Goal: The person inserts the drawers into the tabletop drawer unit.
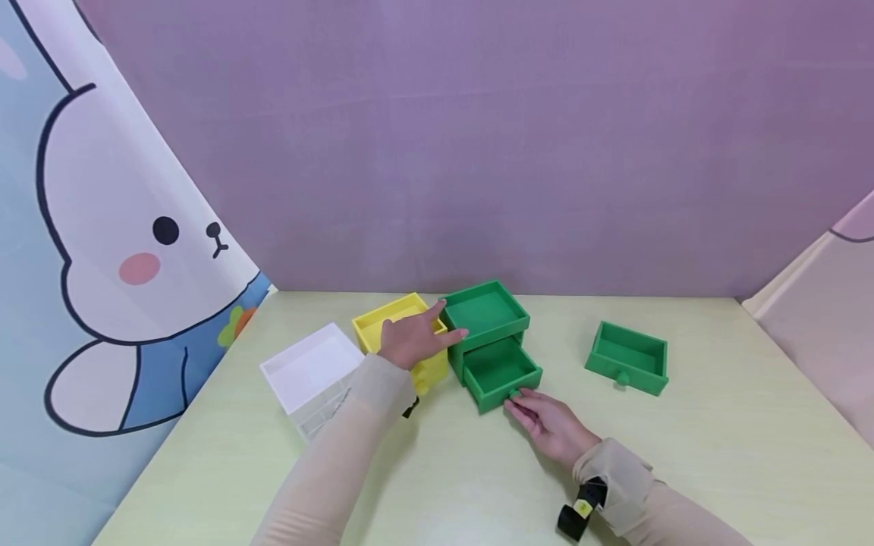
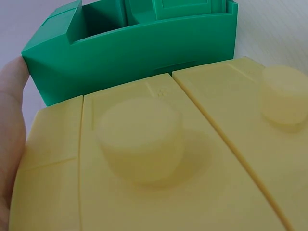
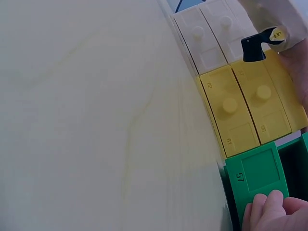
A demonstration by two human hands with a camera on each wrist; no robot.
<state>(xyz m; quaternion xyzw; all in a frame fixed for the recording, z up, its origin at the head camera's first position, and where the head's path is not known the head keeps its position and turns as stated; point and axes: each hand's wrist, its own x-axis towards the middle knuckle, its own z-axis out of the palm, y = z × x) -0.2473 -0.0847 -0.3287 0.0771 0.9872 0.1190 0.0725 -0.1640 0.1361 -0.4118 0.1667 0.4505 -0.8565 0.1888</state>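
Observation:
A green mini drawer cabinet (image 1: 483, 309) stands mid-table with its lower drawer (image 1: 504, 371) pulled partly out and its upper slot without a drawer. My right hand (image 1: 554, 426) pinches the knob at the front of that lower drawer; in the right wrist view the fingertips (image 3: 275, 195) cover the knob. Reaching over a yellow drawer cabinet (image 1: 384, 312), my left hand (image 1: 416, 339) has its thumb and a finger extended at the green cabinet's left top edge. The left wrist view shows part of that hand (image 2: 12, 120) touching the green corner.
A separate green drawer (image 1: 628, 356) lies on the table to the right, its knob toward me. A white drawer cabinet (image 1: 314, 371) stands at the left, close to the yellow one. Behind the table (image 1: 737, 394) hangs a purple cloth (image 1: 505, 152).

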